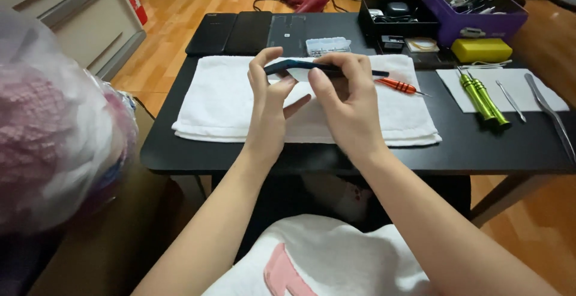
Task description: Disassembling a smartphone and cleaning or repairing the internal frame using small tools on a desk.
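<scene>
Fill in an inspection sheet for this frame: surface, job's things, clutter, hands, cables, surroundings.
Surface: black table with a white towel spread on it.
Job's things: thin dark blue phone-like device, held edge-on above the towel.
Clutter: orange screwdriver on the towel; two green screwdrivers and metal tools on white paper; yellow case; purple box; black box; clear parts box; dark panels at the back edge.
Hands: left hand and right hand both grip the device.
Cables: black cords on the floor beside a red tool.
Surroundings: wooden floor; plastic bag at left.
</scene>
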